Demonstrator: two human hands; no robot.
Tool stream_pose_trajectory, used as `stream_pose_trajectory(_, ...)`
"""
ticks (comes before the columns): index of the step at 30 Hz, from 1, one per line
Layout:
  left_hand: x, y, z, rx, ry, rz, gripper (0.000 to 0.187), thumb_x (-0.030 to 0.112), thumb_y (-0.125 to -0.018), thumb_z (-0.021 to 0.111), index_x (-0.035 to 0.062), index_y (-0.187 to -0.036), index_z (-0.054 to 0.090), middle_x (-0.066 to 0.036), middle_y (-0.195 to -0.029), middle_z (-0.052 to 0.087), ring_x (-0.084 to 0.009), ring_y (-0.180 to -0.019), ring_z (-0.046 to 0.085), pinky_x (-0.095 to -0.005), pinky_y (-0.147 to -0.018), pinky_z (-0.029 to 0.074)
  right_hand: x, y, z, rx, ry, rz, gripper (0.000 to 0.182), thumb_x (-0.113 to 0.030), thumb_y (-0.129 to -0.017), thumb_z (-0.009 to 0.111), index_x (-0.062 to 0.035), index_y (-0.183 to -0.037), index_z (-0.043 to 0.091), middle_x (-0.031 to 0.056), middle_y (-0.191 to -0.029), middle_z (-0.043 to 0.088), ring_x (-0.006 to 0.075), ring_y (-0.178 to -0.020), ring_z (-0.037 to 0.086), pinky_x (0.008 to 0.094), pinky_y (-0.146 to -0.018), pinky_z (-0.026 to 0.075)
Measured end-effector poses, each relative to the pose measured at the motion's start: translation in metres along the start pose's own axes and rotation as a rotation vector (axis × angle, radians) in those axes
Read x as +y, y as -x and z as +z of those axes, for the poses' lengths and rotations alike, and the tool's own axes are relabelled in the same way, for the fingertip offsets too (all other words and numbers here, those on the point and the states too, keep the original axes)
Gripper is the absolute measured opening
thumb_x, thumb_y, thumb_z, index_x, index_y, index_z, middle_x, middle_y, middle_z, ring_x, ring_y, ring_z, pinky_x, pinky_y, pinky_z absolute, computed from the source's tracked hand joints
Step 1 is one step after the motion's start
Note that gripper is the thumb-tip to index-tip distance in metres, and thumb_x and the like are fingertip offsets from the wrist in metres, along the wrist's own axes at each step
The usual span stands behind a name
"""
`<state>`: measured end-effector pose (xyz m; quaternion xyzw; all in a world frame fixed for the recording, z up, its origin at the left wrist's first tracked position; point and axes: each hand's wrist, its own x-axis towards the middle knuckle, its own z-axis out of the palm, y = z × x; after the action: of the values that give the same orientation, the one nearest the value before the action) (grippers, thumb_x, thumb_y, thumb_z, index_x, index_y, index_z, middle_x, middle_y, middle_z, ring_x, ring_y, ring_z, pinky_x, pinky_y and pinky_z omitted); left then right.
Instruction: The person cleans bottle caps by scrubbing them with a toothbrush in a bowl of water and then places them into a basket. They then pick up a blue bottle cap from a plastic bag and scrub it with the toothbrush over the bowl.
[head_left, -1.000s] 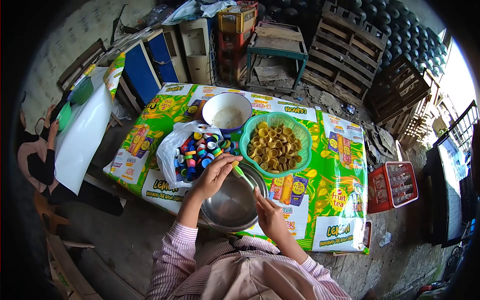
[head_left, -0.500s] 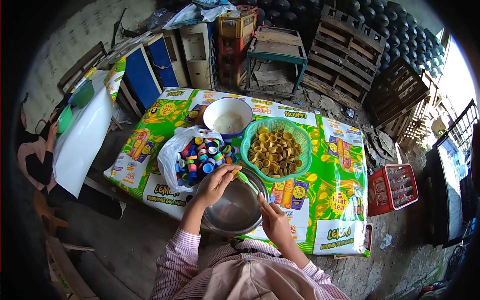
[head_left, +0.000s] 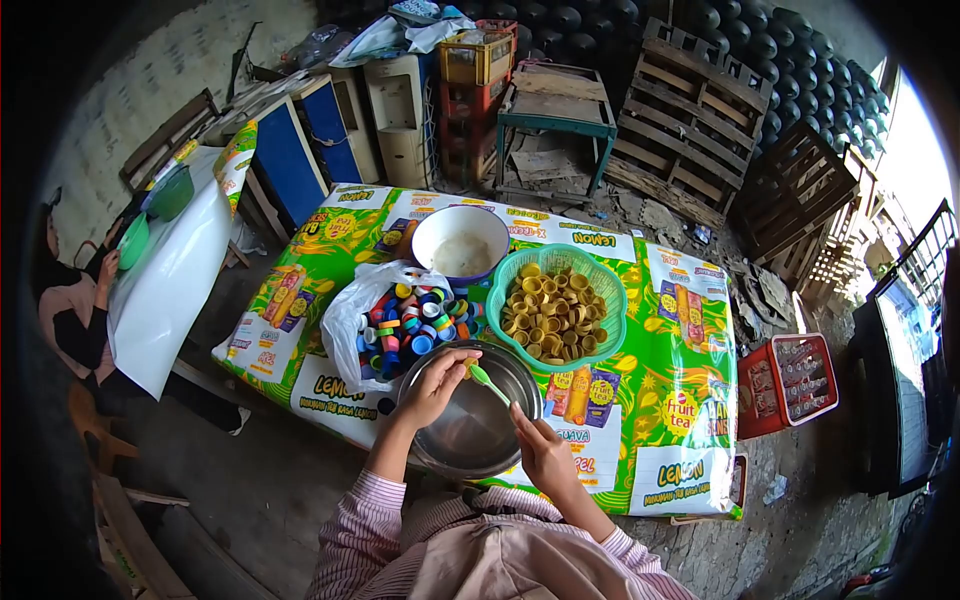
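Green-and-white slim tool [head_left: 490, 382] is in the right hand [head_left: 545, 455], fingers closed round its near end. Left hand [head_left: 432, 390] nearly closed, pinching a small yellow cap [head_left: 470, 364] at the tool's tip; I can't tell if they touch. Both above the steel bowl [head_left: 470, 425]. I see yellow caps [head_left: 555, 312] in the teal basket [head_left: 612, 285] just beyond.

storeroom doubling as workshop: weathered slatted wooden pallets [head_left: 690, 118], stacked yellow and red plastic crates [head_left: 475, 62], piled dark rounded containers [head_left: 790, 60], worn grey concrete floor [head_left: 720, 550].
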<state>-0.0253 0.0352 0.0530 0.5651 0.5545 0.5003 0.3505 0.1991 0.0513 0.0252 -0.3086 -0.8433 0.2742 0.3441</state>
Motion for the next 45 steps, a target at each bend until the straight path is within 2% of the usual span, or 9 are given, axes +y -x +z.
stream_pose_trajectory(7, -0.004, -0.001, 0.002, 0.047, 0.132, 0.000, 0.030, 0.011, -0.095, 0.045, 0.0010, -0.122, 0.050, -0.007, -0.113, 0.056, -0.0111, -0.099, 0.054, -0.0240, -0.088, 0.042, -0.002, -0.003, 0.007, -0.039, 0.081, 0.068, 0.047, -0.002, -0.085, 0.054, -0.0115, -0.130, 0.046, 0.0138, -0.071, 0.055, 0.0306, -0.058, 0.057, 0.0395, -0.053, 0.046)
stream_pose_trajectory(13, -0.010, -0.001, 0.003, 0.039, 0.199, 0.017, 0.027, 0.008, -0.094, 0.046, -0.0012, -0.120, 0.050, -0.007, -0.114, 0.056, -0.0120, -0.106, 0.053, -0.0245, -0.092, 0.040, -0.008, -0.003, 0.009, 0.028, -0.294, 0.089, 0.047, 0.004, -0.085, 0.051, -0.0059, -0.131, 0.045, 0.0210, -0.090, 0.063, 0.0311, -0.066, 0.061, 0.0343, -0.060, 0.048)
stream_pose_trajectory(14, -0.010, -0.002, 0.003, 0.035, 0.202, 0.009, 0.026, 0.007, -0.094, 0.046, -0.0015, -0.118, 0.050, -0.007, -0.114, 0.056, -0.0133, -0.109, 0.052, -0.0251, -0.093, 0.041, -0.007, -0.002, 0.009, 0.018, -0.337, 0.102, 0.048, 0.004, -0.085, 0.050, -0.0054, -0.132, 0.043, 0.0205, -0.092, 0.064, 0.0207, -0.063, 0.060, 0.0292, -0.058, 0.046)
stream_pose_trajectory(17, -0.020, -0.001, 0.005, 0.026, 0.234, 0.061, 0.025, 0.007, -0.094, 0.046, -0.0014, -0.117, 0.050, -0.009, -0.117, 0.054, -0.0146, -0.109, 0.052, -0.0263, -0.094, 0.040, -0.018, -0.006, -0.009, -0.259, -0.418, 0.451, 0.050, 0.003, -0.085, 0.052, -0.0066, -0.133, 0.043, 0.0190, -0.088, 0.063, 0.0123, -0.061, 0.054, 0.0263, -0.057, 0.044)
stream_pose_trajectory(18, -0.021, 0.000, 0.005, 0.005, 0.251, 0.044, 0.026, 0.007, -0.094, 0.046, -0.0010, -0.118, 0.049, -0.009, -0.117, 0.053, -0.0147, -0.110, 0.051, -0.0267, -0.096, 0.039, -0.016, -0.004, -0.008, -0.237, -0.476, 0.430, 0.051, 0.002, -0.085, 0.052, -0.0082, -0.134, 0.042, 0.0165, -0.084, 0.063, 0.0079, -0.061, 0.046, 0.0241, -0.056, 0.042)
stream_pose_trajectory(21, -0.024, 0.002, 0.005, -0.006, 0.260, 0.037, 0.027, 0.007, -0.094, 0.046, -0.0004, -0.120, 0.048, -0.008, -0.117, 0.053, -0.0146, -0.111, 0.050, -0.0269, -0.097, 0.038, -0.008, 0.000, -0.007, -0.079, -0.312, 0.207, 0.048, 0.001, -0.086, 0.052, -0.0087, -0.133, 0.044, 0.0178, -0.083, 0.063, 0.0131, -0.059, 0.054, 0.0268, -0.057, 0.045)
stream_pose_trajectory(23, -0.026, 0.003, 0.005, -0.007, 0.277, 0.040, 0.028, 0.006, -0.094, 0.046, 0.0005, -0.121, 0.047, -0.007, -0.120, 0.051, -0.0141, -0.112, 0.049, -0.0266, -0.097, 0.038, -0.012, 0.000, -0.010, -0.019, -0.206, 0.158, 0.043, -0.004, -0.087, 0.053, -0.0089, -0.129, 0.047, 0.0225, -0.081, 0.061, 0.0338, -0.062, 0.060, 0.0358, -0.059, 0.048)
stream_pose_trajectory(28, -0.020, 0.005, 0.004, -0.025, 0.251, 0.007, 0.028, 0.007, -0.094, 0.046, 0.0006, -0.121, 0.047, -0.007, -0.119, 0.051, -0.0135, -0.111, 0.050, -0.0273, -0.095, 0.040, -0.013, 0.003, -0.003, -0.059, -0.027, 0.102, 0.052, -0.003, -0.084, 0.055, -0.0156, -0.133, 0.043, 0.0139, -0.066, 0.050, 0.0320, -0.053, 0.053, 0.0427, -0.050, 0.043)
stream_pose_trajectory(45, -0.029, 0.017, 0.012, 0.018, 0.274, -0.015, 0.028, 0.004, -0.093, 0.047, -0.0004, -0.121, 0.046, -0.008, -0.118, 0.051, -0.0145, -0.112, 0.050, -0.0272, -0.095, 0.041, 0.001, 0.008, 0.002, -0.139, 0.194, 0.099, 0.048, -0.005, -0.086, 0.055, -0.0158, -0.132, 0.045, 0.0113, -0.068, 0.052, 0.0278, -0.055, 0.054, 0.0404, -0.049, 0.045)
